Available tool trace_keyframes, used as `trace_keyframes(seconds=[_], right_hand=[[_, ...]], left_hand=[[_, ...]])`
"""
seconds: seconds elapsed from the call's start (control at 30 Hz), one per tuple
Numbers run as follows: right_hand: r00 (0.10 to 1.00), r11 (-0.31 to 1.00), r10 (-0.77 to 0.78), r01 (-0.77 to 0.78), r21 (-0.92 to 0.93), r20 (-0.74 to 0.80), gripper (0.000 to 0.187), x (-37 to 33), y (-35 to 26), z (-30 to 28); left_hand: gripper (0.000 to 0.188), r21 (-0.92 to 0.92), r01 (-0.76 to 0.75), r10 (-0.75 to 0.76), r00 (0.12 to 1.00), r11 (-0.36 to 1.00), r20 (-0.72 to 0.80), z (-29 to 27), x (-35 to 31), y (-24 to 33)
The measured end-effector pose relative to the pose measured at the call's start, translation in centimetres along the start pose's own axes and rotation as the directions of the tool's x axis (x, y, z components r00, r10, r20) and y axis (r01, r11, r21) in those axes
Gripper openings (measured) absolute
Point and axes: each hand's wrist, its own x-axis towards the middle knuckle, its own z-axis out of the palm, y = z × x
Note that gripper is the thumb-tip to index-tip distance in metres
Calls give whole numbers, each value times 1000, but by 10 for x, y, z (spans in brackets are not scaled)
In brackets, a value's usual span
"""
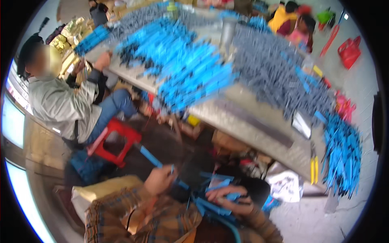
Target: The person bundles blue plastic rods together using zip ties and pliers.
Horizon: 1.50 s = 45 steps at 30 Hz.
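Note:
Near the lower middle, my left hand is closed in a pinch on a long, thin blue strip. One end of that strip points up and left, toward the red stool. To the right, over my lap, my right hand curls its fingers round several blue strips. Part of this bunch is hidden beneath the fingers, and motion blurs it. Whether the strips are plastic or another material I cannot tell.
Ahead stands a long table heaped with blue strips and dark grey strips. Yellow-handled pliers lie near its right end. At left a person sits by a red stool. A red bag is at far right.

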Motion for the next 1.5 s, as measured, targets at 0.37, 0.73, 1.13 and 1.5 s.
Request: trace_keyframes(seconds=[0.37, 0.73, 1.13, 1.5], right_hand=[[989, 988, 13, -36, -151, -148, 13, 6, -10, 21], [985, 941, -105, 53, -334, -138, 18, 1, -10, 24], [994, 946, -72, 43, -320, -78, 20, 8, -9, 19], [987, 894, -128, 74, -443, -93, 14, 10, -13, 22]], left_hand=[[14, -439, -193, 305, 931, 878, 202, 0, -3, 88], [12, -510, -233, 442, 832, 828, 336, -7, 9, 84], [14, -644, 178, 297, 775, 744, 558, -8, 22, 75], [13, -546, 295, 190, 723, 785, 664, -6, 39, 86]])
